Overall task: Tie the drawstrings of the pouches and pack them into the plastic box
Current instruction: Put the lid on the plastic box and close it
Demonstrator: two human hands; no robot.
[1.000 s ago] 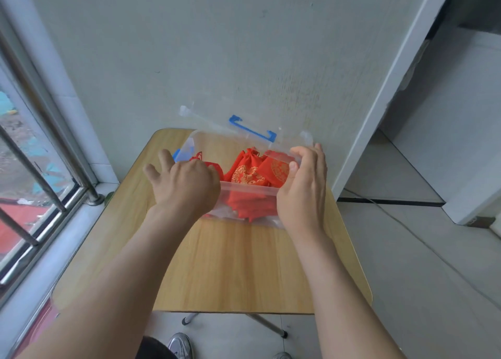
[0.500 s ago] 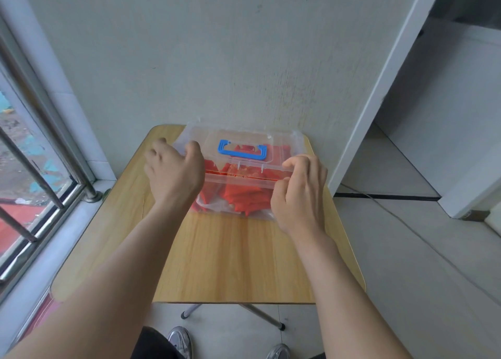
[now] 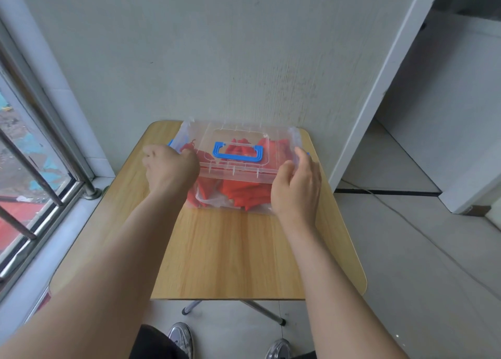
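Observation:
A clear plastic box (image 3: 217,205) stands at the far end of the wooden table (image 3: 233,253), full of red pouches (image 3: 244,193). Its clear lid (image 3: 235,169) with a blue handle (image 3: 238,152) lies flat on top. My left hand (image 3: 170,169) curls over the lid's left front corner and side. My right hand (image 3: 296,185) grips the right front corner, thumb on the lid and fingers round the box's right side. Blue latches on the sides are mostly hidden by my hands.
The table stands against a grey wall (image 3: 244,60). A barred window (image 3: 32,174) runs along the left and a doorway (image 3: 423,131) opens on the right. A cable (image 3: 406,217) lies on the tiled floor. My shoes (image 3: 180,337) show under the table's near edge.
The lid, standing open against the wall a second ago, has come down flat onto the box. Both hands moved from the box's front rim to the lid's front corners.

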